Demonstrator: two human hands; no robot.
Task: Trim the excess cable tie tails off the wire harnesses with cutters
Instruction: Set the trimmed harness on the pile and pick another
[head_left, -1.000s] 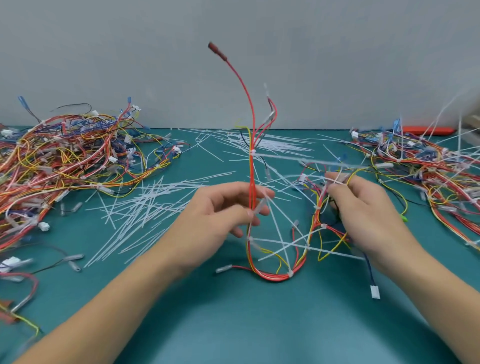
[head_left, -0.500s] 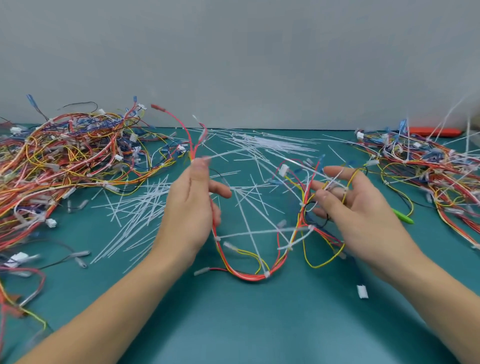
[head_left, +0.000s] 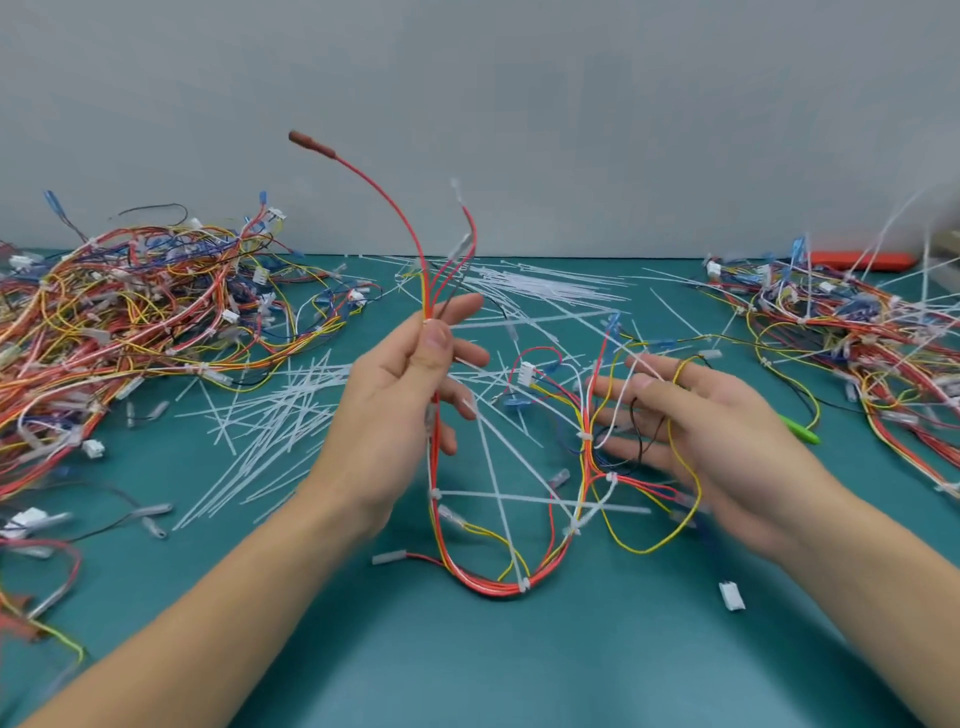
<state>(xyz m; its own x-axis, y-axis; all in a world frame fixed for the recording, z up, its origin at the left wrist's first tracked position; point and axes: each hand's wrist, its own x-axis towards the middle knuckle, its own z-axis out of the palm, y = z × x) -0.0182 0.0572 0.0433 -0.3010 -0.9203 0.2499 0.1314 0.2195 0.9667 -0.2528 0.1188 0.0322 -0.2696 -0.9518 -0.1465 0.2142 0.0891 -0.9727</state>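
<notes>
A wiring assembly workbench: heaps of wire harnesses (head_left: 130, 312) left and right on a teal mat (head_left: 519, 665), cut cable ties (head_left: 270, 431) strewn between

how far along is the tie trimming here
Done: cut tie tails litter the mat beside the left pile. In hand: the left hand pinches a harness with long untrimmed tails; the right hand is open under its wires. Left: this harness and the right pile, tails still sticking up.
</notes>
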